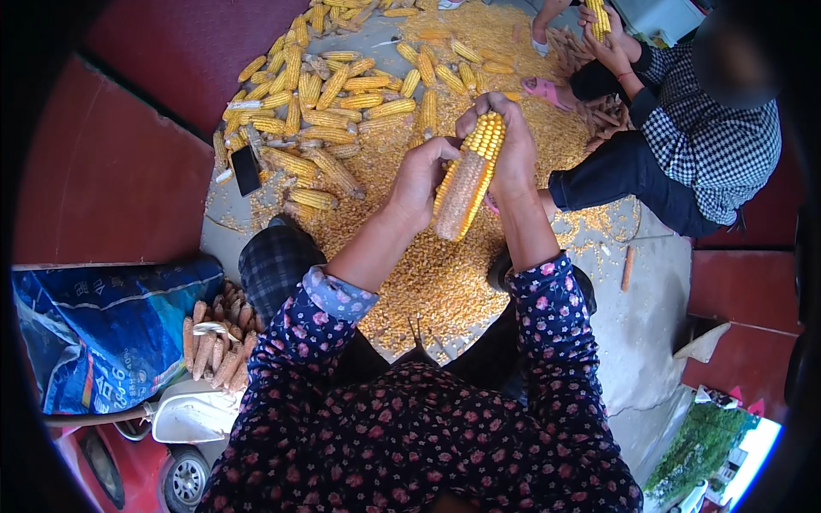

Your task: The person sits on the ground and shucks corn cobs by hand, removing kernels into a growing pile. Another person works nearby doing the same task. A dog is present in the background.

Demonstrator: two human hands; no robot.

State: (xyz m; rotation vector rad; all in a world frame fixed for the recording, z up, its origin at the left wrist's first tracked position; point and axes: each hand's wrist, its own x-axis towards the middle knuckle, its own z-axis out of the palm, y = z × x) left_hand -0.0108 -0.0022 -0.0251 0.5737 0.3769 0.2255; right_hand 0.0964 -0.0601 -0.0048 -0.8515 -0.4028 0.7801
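Note:
Between my two hands is a partly shelled ear of corn [471, 179], tilted with its upper end to the right. A strip of bare cob shows along its lower face, while yellow kernels cover the top and both sides. My left hand [424, 173] grips it from the left, thumb against the kernels near the bare strip. Around the upper right side curls my right hand [513, 144], its fingers over the top end. Beneath them spreads a thick layer of loose corn kernels [423, 276] on the concrete floor.
Whole ears of corn [333, 96] lie heaped ahead, a smartphone [245, 170] beside them. Bare cobs [221, 340] are piled at left by a blue woven sack [122, 333] and a white scoop [195, 413]. At right a seated person [712, 141] holds another ear [599, 19]. One cob [628, 269] lies apart.

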